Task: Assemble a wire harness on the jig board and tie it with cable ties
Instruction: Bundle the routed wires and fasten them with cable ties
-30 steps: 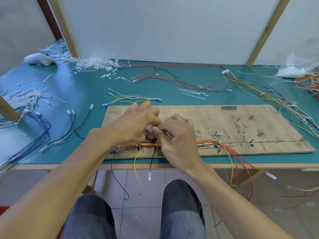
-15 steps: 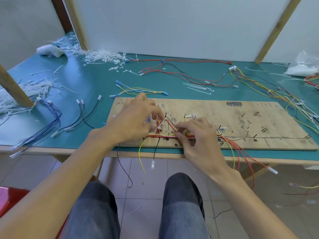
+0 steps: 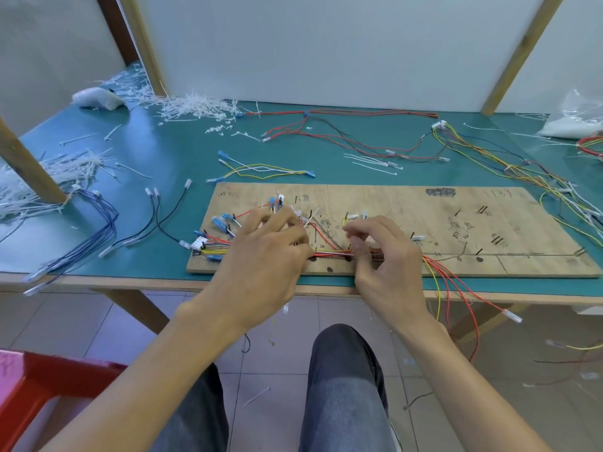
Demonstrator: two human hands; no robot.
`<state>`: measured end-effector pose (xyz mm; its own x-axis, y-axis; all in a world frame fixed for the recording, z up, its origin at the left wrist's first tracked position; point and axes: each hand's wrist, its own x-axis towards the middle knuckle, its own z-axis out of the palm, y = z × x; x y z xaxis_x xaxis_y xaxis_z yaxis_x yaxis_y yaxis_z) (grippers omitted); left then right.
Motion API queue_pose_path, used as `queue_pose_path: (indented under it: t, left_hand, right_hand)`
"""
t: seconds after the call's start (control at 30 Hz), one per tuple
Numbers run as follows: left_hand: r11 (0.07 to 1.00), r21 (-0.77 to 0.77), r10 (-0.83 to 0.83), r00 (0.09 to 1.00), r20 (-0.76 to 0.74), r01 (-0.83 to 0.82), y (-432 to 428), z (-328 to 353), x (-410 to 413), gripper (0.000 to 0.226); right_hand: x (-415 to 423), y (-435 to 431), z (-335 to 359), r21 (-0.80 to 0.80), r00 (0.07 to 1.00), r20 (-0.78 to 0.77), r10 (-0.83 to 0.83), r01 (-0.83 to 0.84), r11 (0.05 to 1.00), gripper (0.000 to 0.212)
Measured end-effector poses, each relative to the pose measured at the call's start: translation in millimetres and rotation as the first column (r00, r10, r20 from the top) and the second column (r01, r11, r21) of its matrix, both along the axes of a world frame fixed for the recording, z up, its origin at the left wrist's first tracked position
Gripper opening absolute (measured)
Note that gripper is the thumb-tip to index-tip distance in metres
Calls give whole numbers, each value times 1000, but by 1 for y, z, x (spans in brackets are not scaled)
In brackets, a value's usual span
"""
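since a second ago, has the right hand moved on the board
Yes: the right hand slid rightward along the jig board near its front edge, away from the left hand.

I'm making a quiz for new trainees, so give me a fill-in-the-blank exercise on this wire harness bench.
1. The jig board is made of ___.
2. The cable ties heaped at the far left are ___.
3. The wire bundle beside the post is ___.
4. The wires hanging over the board's near edge are red and ___.
Missing words: wood, white, blue, yellow.
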<state>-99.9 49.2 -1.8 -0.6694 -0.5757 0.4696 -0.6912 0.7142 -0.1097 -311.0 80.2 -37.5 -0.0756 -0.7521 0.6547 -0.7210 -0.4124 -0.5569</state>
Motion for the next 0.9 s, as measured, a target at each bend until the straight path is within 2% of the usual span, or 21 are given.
queue_pose_path:
  t: [0.17,0.3,0.4,0.53,0.67,0.9]
  left_hand:
    - [999,41,9,1000,-28,-7,-3,3,-5,5]
    - [994,88,60,998,-24,-58,-4,5,-10,11]
    - [991,105,87,996,-16,-85,-4,5,-14,8]
    - [994,71,80,997,3,-80,-1,5,-20,13]
    - [998,46,45,999,27,-46,0,7,-34,23]
    - [990,139,34,999,42,-40,-5,4,-47,23]
  right_hand:
    - [-3,0,3,-25,992,104,-67,70,997,43]
    - [-5,0,6,-2,986,154,-62,63,998,40]
    - [-2,2,7,19,993,117,-23,21,1000,35]
    - [0,2,5,33,997,69,14,-17,999,39]
    - [0,2,6,78,995,99,1,-9,997,49]
    - [-6,1,8,207,990,140,18,-47,977,56]
